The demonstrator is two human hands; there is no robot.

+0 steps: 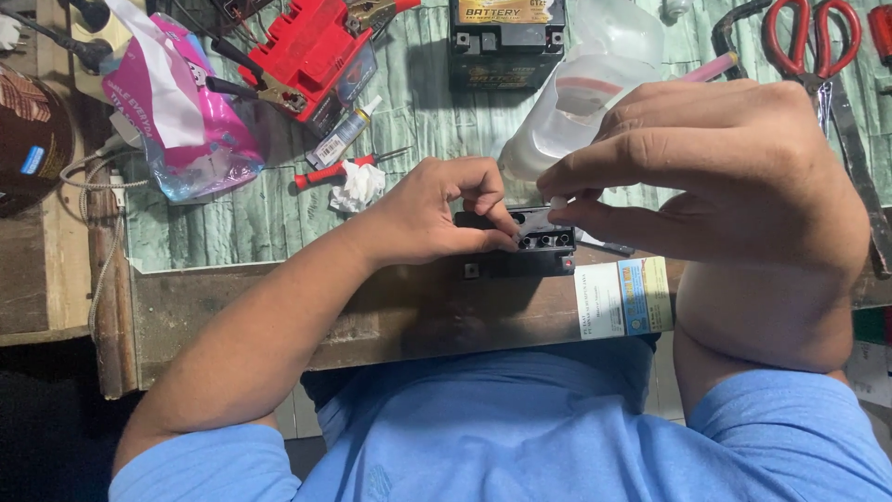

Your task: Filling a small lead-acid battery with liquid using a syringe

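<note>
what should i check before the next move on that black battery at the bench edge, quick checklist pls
1. Left hand steadying the small black battery: ok, fingers rest on its top left.
2. Right hand holding the small white piece: ok, pinched at the fingertips just above the battery.
3. Row of round openings on the battery top uncovered: ok, several show open; the left part is hidden by fingers.
4. Battery sitting flat on the bench: cannot tell, hands hide most of it.
5. Translucent plastic jug behind the hands stable: cannot tell, its base is hidden.
6. Red-handled scissors away from the hands: ok.
</note>
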